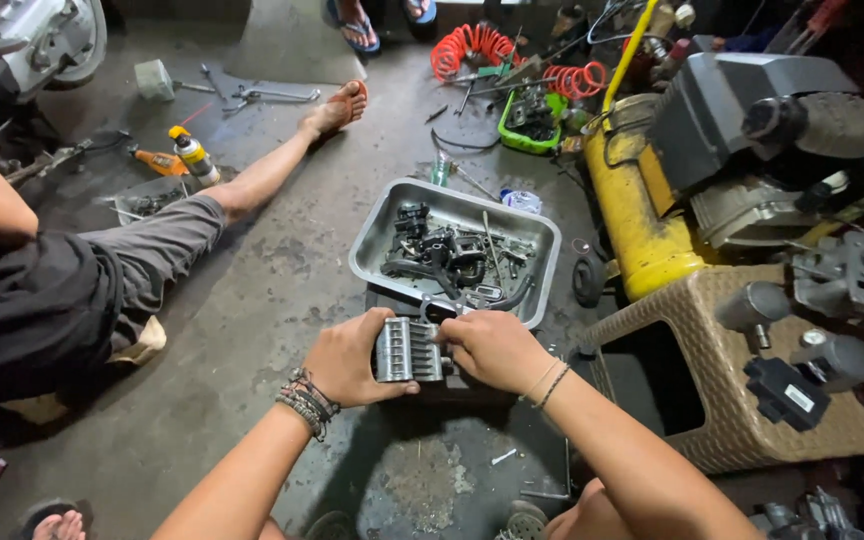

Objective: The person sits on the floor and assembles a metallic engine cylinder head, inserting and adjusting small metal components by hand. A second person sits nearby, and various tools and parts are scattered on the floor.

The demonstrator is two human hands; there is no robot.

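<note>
both hands meet on a ribbed grey metal block [409,350], held low over the concrete floor [282,290] just in front of a grey metal tray [542,255]. the left hand [352,358] cups the block's left end, its fingers [377,322] curled over the top edge and the thumb pressed along the lower edge, so the grip is closed around the part. beaded bracelets [307,400] sit on that wrist. the right hand [492,348] closes on the block's right end, fingers [457,340] bent tight against the ribs; whether a small tool sits inside that fist cannot be told. a thin bracelet [550,385] circles the right wrist.

the tray lies just beyond the block and is filled with dark engine parts [442,255]. to the right stands a yellow compressor tank [637,215], and nearer, a woven brown stool [752,420] carrying more metal parts. at left another person sits on the floor with a leg [262,175] stretched out, a spray can [192,155] near the knee. red coiled hoses [472,45] lie further back.
</note>
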